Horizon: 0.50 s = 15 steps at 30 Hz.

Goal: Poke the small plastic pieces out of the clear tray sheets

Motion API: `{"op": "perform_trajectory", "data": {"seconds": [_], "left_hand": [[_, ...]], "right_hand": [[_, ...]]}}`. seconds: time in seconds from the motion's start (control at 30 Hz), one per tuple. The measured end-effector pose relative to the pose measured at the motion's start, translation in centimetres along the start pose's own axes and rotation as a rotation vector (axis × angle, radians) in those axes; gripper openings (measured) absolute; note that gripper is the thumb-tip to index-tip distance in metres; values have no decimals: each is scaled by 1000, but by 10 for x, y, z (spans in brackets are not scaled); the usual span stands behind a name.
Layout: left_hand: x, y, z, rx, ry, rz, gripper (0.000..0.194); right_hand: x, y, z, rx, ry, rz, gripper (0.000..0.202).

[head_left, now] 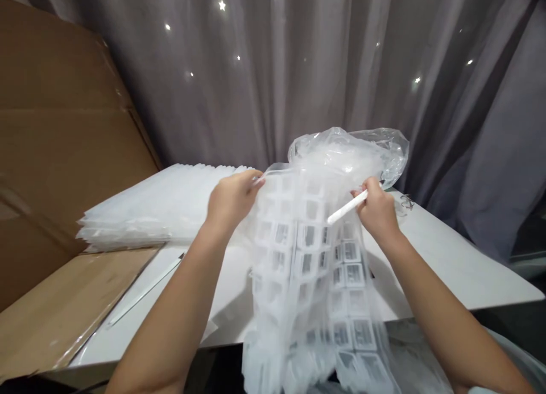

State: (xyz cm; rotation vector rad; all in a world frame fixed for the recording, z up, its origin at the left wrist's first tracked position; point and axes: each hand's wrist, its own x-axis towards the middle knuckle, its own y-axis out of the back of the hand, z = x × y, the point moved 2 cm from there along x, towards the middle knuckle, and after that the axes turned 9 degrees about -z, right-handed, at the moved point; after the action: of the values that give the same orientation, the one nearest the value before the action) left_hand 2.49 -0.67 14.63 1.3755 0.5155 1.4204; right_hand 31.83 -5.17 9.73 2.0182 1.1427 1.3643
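My left hand (237,198) is closed on the upper left edge of a translucent plastic bag (279,223), fingers pinching its rim. Rows of small rectangular clear compartments (352,274) show in and below the bag, hanging over the table's front edge; the lower part is blurred. A slim white stick (347,207) is gripped in my right hand (376,208), its end pointing left and down across the bag. Whether the right fingers also hold the bag's edge, I cannot tell.
A stack of flat translucent plastic bags (166,203) lies at left on the white table (452,257). Crumpled clear plastic (341,146) sits behind the held bag. Cardboard (55,155) stands at left, with a brown flap (85,303) and a thin white strip (145,291) nearby.
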Motion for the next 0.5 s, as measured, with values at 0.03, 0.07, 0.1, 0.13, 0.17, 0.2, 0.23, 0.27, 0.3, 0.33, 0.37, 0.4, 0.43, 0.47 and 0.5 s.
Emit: {"op": "perform_trajectory", "data": {"seconds": [0.03,0.07,0.1,0.13,0.17,0.2,0.23,0.27,0.3,0.33,0.37,0.4,0.43,0.47,0.5], "left_hand": [[17,-11,2,19,3,-91,27],[29,-23,1,31,6,-144,26],[38,-36,-2,40,3,-193,27],[42,-50,-7,39,-9,-237,30],[42,-63,-14,31,-22,-274,37],[38,-73,-23,21,-33,-301,47],[29,-80,-31,10,-38,-320,57],[18,-85,-39,0,-35,-328,63],[3,-87,-47,-10,-25,-327,65],[-14,-86,-53,-19,-9,-326,61],[-32,-84,-59,-26,18,-323,54],[-50,-81,-63,-26,63,-311,47],[-68,-77,-66,-22,107,-307,42],[-85,-74,-67,-20,160,-316,40],[-99,-72,-68,-24,200,-354,39]], "right_hand": [[3,-11,1,-58,-11,-69,5],[5,-24,3,-102,-16,-142,10],[5,-37,4,-126,-14,-211,16],[3,-49,6,-133,-4,-269,20],[0,-59,8,-126,9,-314,21],[-5,-67,9,-113,19,-351,20],[-12,-74,10,-102,24,-391,17],[-19,-79,11,-91,23,-431,13],[-28,-83,13,-79,17,-472,9],[-36,-86,14,-65,7,-514,9],[-45,-89,16,-48,-2,-556,12],[-53,-91,17,-27,-10,-593,16],[-61,-93,18,-1,-13,-623,19],[-68,-95,20,29,-13,-644,20],[-73,-97,21,64,-10,-657,20]]}}
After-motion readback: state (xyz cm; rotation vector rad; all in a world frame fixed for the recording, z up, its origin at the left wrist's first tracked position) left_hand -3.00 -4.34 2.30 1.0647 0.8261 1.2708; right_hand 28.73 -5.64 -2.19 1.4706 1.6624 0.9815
